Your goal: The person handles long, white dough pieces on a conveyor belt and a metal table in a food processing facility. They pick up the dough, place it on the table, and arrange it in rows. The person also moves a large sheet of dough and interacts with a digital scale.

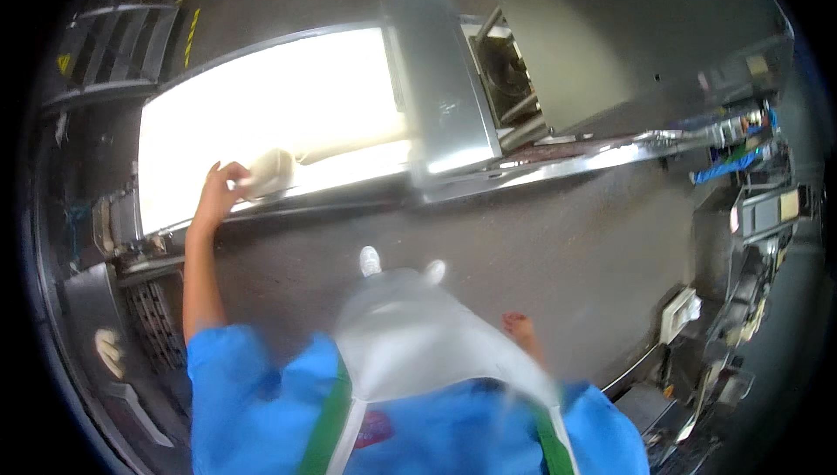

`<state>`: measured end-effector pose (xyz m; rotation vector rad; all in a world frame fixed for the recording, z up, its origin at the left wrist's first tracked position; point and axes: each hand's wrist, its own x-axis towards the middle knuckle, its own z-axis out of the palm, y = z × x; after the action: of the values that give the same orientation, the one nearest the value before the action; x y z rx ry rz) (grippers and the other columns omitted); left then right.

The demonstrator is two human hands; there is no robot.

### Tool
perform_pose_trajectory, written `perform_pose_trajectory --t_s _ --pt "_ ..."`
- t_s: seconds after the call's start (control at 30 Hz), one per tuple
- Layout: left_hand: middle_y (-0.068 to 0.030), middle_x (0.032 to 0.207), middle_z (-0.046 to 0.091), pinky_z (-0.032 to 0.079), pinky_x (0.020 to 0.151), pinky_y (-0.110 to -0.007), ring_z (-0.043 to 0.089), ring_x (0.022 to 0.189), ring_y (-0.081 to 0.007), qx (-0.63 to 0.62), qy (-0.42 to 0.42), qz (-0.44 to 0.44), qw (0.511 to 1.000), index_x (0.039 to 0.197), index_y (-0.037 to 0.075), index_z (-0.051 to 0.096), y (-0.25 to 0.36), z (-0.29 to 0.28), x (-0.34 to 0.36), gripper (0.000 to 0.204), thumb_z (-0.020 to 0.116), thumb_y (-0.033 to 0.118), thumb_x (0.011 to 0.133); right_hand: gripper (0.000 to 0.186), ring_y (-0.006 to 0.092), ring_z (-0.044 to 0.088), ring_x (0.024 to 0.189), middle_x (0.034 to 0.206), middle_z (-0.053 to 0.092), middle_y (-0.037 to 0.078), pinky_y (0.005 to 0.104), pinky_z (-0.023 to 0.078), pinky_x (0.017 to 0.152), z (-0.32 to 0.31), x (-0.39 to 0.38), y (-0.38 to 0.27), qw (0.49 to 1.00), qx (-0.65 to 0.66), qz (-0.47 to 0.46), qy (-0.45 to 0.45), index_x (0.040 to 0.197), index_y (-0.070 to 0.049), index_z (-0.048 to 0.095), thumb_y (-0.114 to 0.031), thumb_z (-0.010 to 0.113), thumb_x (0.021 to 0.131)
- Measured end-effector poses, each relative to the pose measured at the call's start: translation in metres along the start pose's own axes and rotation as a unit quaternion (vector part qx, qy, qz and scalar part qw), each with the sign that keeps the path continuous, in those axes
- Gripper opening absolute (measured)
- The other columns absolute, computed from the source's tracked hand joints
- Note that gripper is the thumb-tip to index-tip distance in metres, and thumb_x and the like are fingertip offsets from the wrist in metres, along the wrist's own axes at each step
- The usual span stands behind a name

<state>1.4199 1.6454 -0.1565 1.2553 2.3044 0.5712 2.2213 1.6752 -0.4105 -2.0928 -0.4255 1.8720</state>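
My left hand (225,186) reaches over the brightly lit white worktop (192,144), fingers closed on the near edge of a pale, dough-like piece (268,174), blurred and washed out. To its right a long pale strip (340,145) lies on the worktop. My right hand (520,329) hangs low over the floor at my side, beside the white apron; it is small and blurred, and I cannot tell whether it is open or closed.
A steel plate (440,83) crosses the worktop's right end, beside machinery with rods and a large steel housing (584,48). Steel racks (122,39) stand at far left, a pale object (109,349) at lower left. More equipment (767,213) lines the right.
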Motion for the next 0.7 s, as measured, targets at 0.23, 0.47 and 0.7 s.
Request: perform_pose_trajectory --t_s 0.23,0.47,0.7 --pt "-0.0063 0.081 0.065 0.029 0.109 -0.043 0.06 0.085 -0.0201 0.032 -0.049 0.163 0.985 0.086 0.007 0.067 0.128 0.0 0.003 0.012 0.069 0.01 0.075 0.02 0.0231 0.064 0.088 0.102 0.065 0.011 0.0384 0.053 0.078 0.048 -0.021 -0.022 0.997 -0.041 -0.04 0.044 0.108 0.003 0.057 -0.002 0.053 0.089" --pt "-0.0146 0.096 0.064 0.036 0.097 -0.049 0.061 0.093 -0.0277 0.219 0.036 0.039 0.974 0.099 0.011 0.063 0.05 0.097 0.058 0.024 0.063 0.02 0.077 0.022 0.0188 0.063 0.09 0.102 0.066 0.008 0.034 0.051 0.079 0.07 -0.081 -0.06 0.976 -0.179 -0.1 0.075 0.111 0.0 0.06 -0.005 0.056 0.089" --pt "-0.0142 0.104 0.057 0.015 0.109 -0.059 0.048 0.113 -0.031 0.322 0.105 0.18 0.923 0.111 0.012 0.062 -0.035 0.109 0.089 0.038 0.064 0.015 0.073 0.023 0.0171 0.063 0.091 0.099 0.067 0.006 0.0317 0.05 0.074 -0.036 -0.066 0.033 0.977 -0.134 -0.098 0.132 0.109 -0.002 0.063 -0.01 0.061 0.087"
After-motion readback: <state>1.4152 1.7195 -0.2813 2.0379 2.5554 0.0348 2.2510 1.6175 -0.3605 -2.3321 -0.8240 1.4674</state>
